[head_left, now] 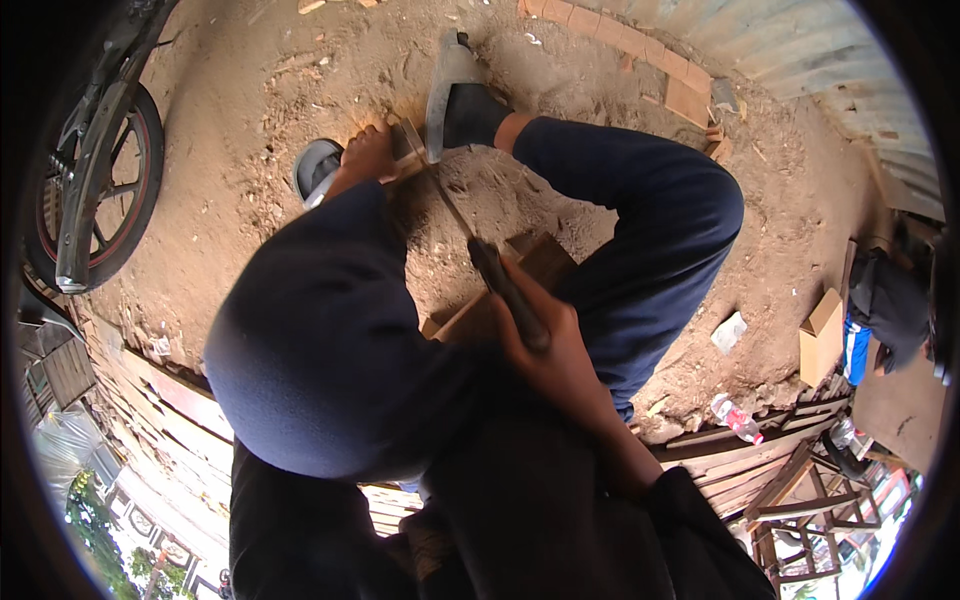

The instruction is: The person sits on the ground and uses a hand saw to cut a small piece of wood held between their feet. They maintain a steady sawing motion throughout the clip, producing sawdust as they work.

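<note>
My right hand (545, 335) is wrapped round the dark handle of a handsaw (455, 212), whose long narrow blade points away from me, seen almost edge-on. The blade's far end reaches a piece of wood (408, 165) on the ground between my two shoes. My left hand (368, 155) grips that wood from its left side, fingers bent over it. My left knee, in dark blue trousers, hides part of the left forearm. Teeth on the blade are too small to make out.
Below the saw handle lies a wooden board (545, 262) between my legs. A motorcycle wheel (125, 190) stands at the far left. Bricks (640, 45) line the ground near a corrugated metal sheet (800, 50). At right are a cardboard box (822, 335), a plastic bottle (738, 418) and another person (885, 310).
</note>
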Available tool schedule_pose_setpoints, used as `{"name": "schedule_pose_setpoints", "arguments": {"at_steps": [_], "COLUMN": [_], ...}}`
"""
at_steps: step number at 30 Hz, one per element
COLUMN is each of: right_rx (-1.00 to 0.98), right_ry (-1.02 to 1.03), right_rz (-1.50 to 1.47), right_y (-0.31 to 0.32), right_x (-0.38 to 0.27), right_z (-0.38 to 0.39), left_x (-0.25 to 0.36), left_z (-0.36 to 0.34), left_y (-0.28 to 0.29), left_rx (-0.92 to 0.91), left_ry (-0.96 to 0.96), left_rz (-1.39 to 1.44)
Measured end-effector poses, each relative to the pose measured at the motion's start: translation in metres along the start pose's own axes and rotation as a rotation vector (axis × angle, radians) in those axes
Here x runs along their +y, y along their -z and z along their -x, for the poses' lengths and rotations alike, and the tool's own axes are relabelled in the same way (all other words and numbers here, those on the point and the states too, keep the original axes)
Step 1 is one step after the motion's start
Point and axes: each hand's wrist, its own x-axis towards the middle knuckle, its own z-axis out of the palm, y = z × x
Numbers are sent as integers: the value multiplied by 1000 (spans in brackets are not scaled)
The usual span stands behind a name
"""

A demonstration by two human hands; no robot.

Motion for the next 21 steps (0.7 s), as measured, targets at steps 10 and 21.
{"name": "schedule_pose_setpoints", "arguments": {"at_steps": [10,21], "right_rx": [48,47], "right_ry": [121,16], "right_rz": [23,77], "right_y": [-3,0], "right_x": [12,17], "right_z": [3,-4], "left_x": [-1,19], "left_z": [3,-16], "left_y": [7,12], "left_rx": [12,-80], "left_ry": [-3,-132], "left_rz": [-4,174]}}
